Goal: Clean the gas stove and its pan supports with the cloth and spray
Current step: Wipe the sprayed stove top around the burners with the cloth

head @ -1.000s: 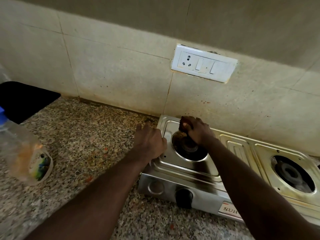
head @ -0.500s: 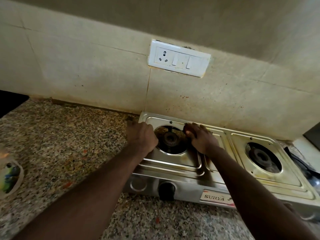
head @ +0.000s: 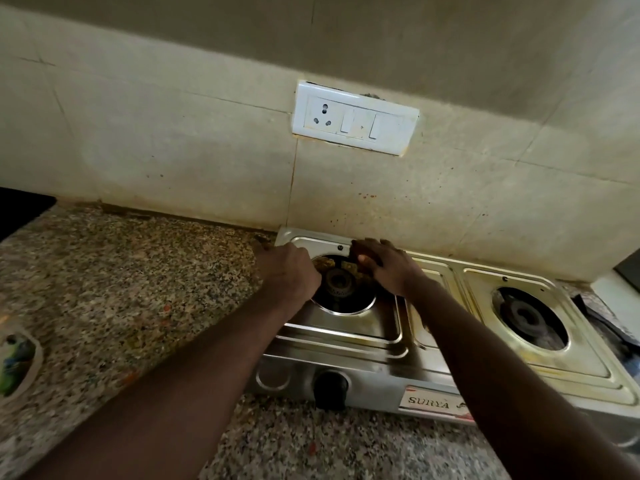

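A steel two-burner gas stove (head: 346, 327) stands on the speckled counter against the tiled wall, with no pan supports on it. My right hand (head: 389, 266) presses a small brownish cloth (head: 360, 255) onto the far rim of the left burner (head: 341, 284) well. My left hand (head: 291, 273) is curled over the stove's left edge, beside that burner. The right burner (head: 530, 318) lies bare, and yellowish grime shows around it. The base of a clear spray bottle (head: 17, 362) shows at the far left edge.
A white socket and switch plate (head: 355, 116) sits on the stained wall above the stove. Dark objects (head: 602, 317) lie just past the stove's right end. A black knob (head: 330, 389) sticks out of the stove's front. A black shape (head: 20, 209) sits at the far left.
My right hand has slid the cloth from the left burner's centre to its right side, then to its far rim. My left hand has stayed on the stove's left edge.
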